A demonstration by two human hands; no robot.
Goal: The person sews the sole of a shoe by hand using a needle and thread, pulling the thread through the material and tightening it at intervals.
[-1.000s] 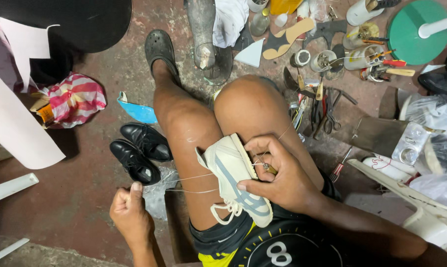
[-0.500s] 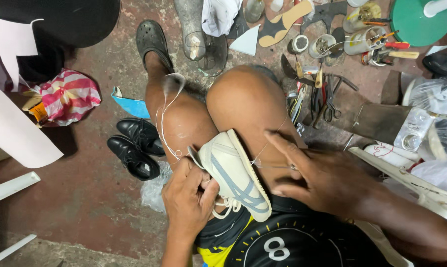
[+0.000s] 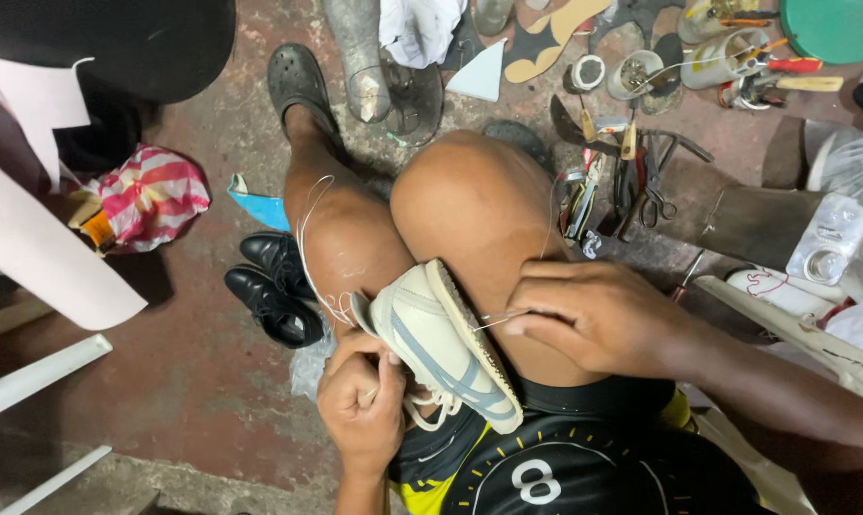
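A person sits on the floor (image 3: pixel 193 401) with both bare knees drawn up, and a white sneaker (image 3: pixel 441 348) with blue stripes rests tilted between the thighs, just below the centre of the frame, its sole edge turned toward the right. The left hand (image 3: pixel 363 405), at the lower centre, is closed around the sneaker's laced upper, gripping it from below. The right hand (image 3: pixel 594 315), right of centre, has its fingers pinched shut at the sole edge on what looks like a needle, too thin to make out clearly. A pale thread (image 3: pixel 309 238) loops from the sneaker's toe up across the left shin.

Just left of the legs stands a pair of black dress shoes (image 3: pixel 274 286) on the floor, with a red-and-white striped cloth (image 3: pixel 150 195) further to the upper left. At the upper right, tools lie scattered, among them scissors (image 3: pixel 656 186) and small round tins (image 3: pixel 632 72). A dark sandal (image 3: pixel 293 81) is on the foot at the top centre.
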